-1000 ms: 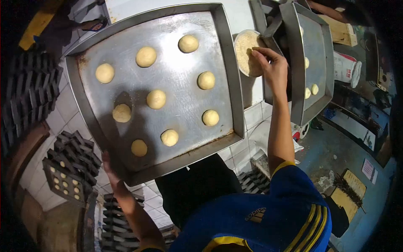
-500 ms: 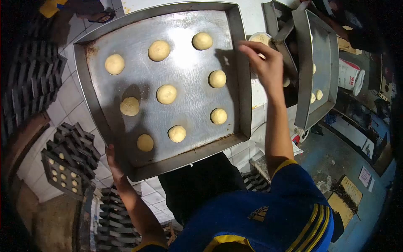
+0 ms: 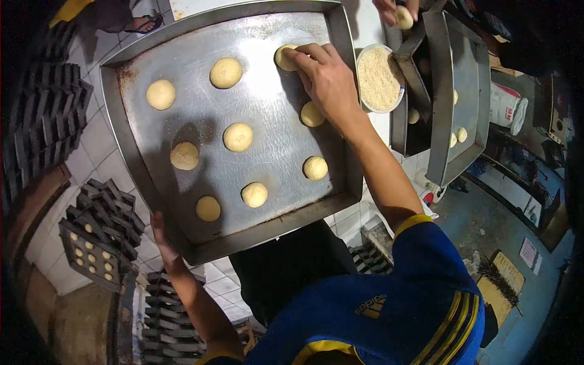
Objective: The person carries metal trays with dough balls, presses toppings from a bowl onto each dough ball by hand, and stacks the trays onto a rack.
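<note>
While the left hand (image 3: 163, 238) rests against the outer wall of a large, high-sided grey metal tray (image 3: 274, 161) at its near left corner, fingers partly hidden so that I cannot tell whether it grasps, the right hand (image 3: 328, 79) reaches over the right wall, its fingertips bunched on a round, pale yellow dough ball (image 3: 280, 58) near the far right corner; whether they pinch it is unclear. Eight other dough balls (image 3: 238, 137) lie spaced apart in the tray, one partly covered by the right hand. Just beside the right wall, a round white bowl (image 3: 381, 112) of tan crumbs (image 3: 378, 76) stands on a white desk (image 3: 380, 128). Beyond it, a co-worker (image 3: 412, 7) holds another ball (image 3: 403, 17).
</note>
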A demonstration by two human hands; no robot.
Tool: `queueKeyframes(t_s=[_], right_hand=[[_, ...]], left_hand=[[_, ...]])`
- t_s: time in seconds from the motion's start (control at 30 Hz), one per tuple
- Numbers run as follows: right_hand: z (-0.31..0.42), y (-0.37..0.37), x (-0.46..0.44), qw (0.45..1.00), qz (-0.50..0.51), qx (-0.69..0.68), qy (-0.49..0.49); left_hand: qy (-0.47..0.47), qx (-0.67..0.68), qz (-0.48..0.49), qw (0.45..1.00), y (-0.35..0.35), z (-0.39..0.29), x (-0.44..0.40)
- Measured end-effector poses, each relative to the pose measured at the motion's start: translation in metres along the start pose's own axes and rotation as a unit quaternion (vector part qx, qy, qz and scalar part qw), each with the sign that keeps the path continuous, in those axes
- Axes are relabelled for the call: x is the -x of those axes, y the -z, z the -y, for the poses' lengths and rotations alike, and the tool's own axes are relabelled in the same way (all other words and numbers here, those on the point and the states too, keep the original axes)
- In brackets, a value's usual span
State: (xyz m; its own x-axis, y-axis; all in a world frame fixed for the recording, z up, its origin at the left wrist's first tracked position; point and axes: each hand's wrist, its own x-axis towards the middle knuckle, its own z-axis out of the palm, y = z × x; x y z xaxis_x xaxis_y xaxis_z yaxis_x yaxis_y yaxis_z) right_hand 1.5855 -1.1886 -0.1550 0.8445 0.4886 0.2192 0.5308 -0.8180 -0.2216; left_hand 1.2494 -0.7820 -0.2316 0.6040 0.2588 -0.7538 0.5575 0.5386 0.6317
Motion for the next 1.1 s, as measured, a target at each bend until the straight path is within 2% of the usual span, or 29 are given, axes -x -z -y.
queueKeyframes(t_s=[0.13,0.2,0.33,0.4,0.43,0.47,0.53,0.57,0.6,0.67,0.73,0.83,0.9,0.97,1.1], right_hand=[[0.012,0.005,0.013,0.999,0.021,0.035,-0.005],[0.012,0.008,0.018,0.998,0.044,-0.037,-0.022],[0.010,0.016,0.010,0.994,0.029,-0.089,-0.063],[0.015,0.007,0.006,0.999,0.041,-0.001,0.032],[0.015,-0.001,0.010,0.995,0.088,0.019,0.037],[0.012,0.000,0.011,0.995,0.087,0.020,0.033],[0.006,0.004,0.011,0.991,0.114,-0.068,-0.005],[-0.002,0.017,0.010,0.982,0.096,-0.161,-0.030],[0.007,0.042,0.010,0.974,0.037,-0.201,-0.100],[-0.007,0.072,0.030,0.977,-0.038,-0.147,-0.151],[-0.019,0.093,0.055,0.963,-0.084,-0.097,-0.239],[-0.052,0.101,0.082,0.966,-0.057,0.058,-0.247],[-0.060,0.100,0.086,0.965,-0.034,0.067,-0.253],[-0.065,0.096,0.088,0.962,-0.009,0.075,-0.261],[-0.071,0.089,0.091,0.966,0.000,0.077,-0.247]], left_hand=[[-0.013,0.000,-0.016,1.000,-0.015,-0.010,0.009],[-0.021,-0.006,-0.016,1.000,-0.018,-0.013,0.009],[0.003,0.006,-0.016,1.000,-0.014,-0.011,0.009],[0.019,0.019,-0.027,0.999,-0.018,-0.015,0.011],[0.016,0.019,-0.018,1.000,-0.021,-0.017,0.013],[0.012,0.020,-0.007,1.000,-0.026,-0.020,0.014],[0.008,0.048,0.003,0.999,-0.029,-0.022,0.015],[0.006,0.077,0.008,0.997,-0.029,-0.022,0.017],[0.005,0.076,0.008,0.997,-0.027,-0.021,0.017],[0.003,0.042,-0.041,0.998,-0.022,-0.017,0.013],[0.006,0.043,-0.031,0.999,-0.023,-0.018,0.013],[0.000,0.038,-0.005,0.999,-0.003,-0.007,0.004],[-0.009,0.030,0.014,0.999,-0.013,-0.015,0.006],[0.006,0.032,-0.017,0.999,-0.023,-0.022,0.015],[0.010,0.027,-0.053,0.998,0.001,-0.007,0.004]])
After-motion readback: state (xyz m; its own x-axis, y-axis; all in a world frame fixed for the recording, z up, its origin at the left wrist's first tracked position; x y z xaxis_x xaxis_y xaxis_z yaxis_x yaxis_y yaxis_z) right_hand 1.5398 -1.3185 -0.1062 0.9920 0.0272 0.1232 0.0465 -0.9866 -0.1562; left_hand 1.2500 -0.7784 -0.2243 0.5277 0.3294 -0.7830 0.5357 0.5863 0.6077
